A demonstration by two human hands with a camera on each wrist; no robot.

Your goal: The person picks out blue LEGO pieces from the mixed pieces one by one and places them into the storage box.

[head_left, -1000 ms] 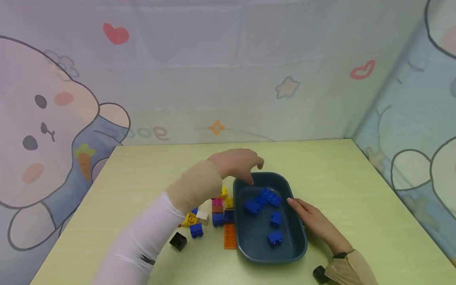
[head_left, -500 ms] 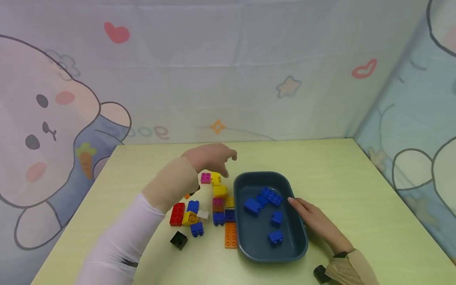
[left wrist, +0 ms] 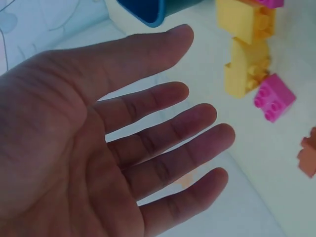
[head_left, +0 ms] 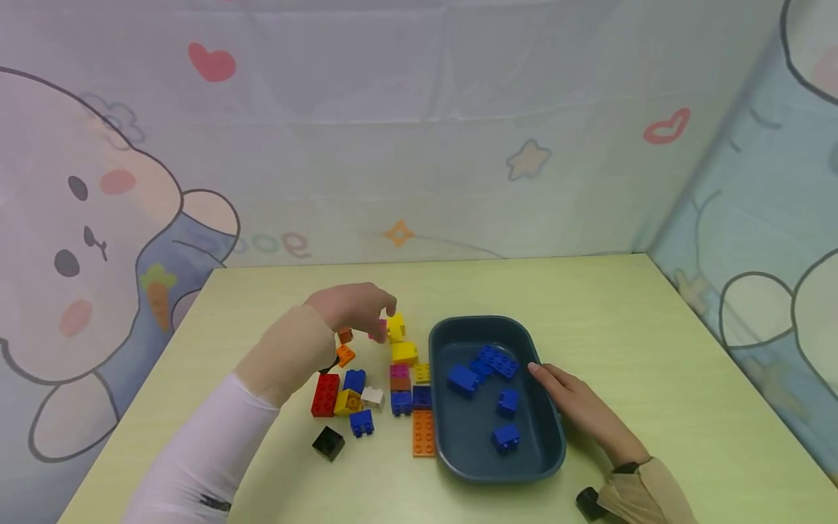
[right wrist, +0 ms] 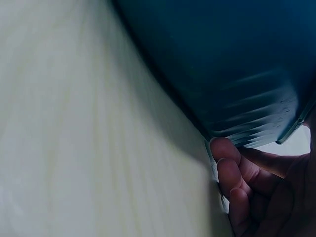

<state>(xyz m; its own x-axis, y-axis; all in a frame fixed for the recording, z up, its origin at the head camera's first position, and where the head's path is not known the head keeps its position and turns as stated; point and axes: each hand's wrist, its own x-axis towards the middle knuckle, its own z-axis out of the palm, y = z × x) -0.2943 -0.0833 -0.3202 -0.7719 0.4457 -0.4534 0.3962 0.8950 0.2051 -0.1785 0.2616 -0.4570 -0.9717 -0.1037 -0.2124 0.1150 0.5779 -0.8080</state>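
Printed low on the back cloth (head_left: pixel 406 145), beside the cartoon animal (head_left: pixel 98 211): a short row of faded letters (head_left: pixel 267 244), readable only as "oo", followed by a reddish letter too unclear to name.

Indoor corner, cartoon-printed cloth walls (head_left: pixel 576 80)

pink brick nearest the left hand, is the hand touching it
Apart: the left wrist view shows pale tabletop between the left hand and the pink brick.
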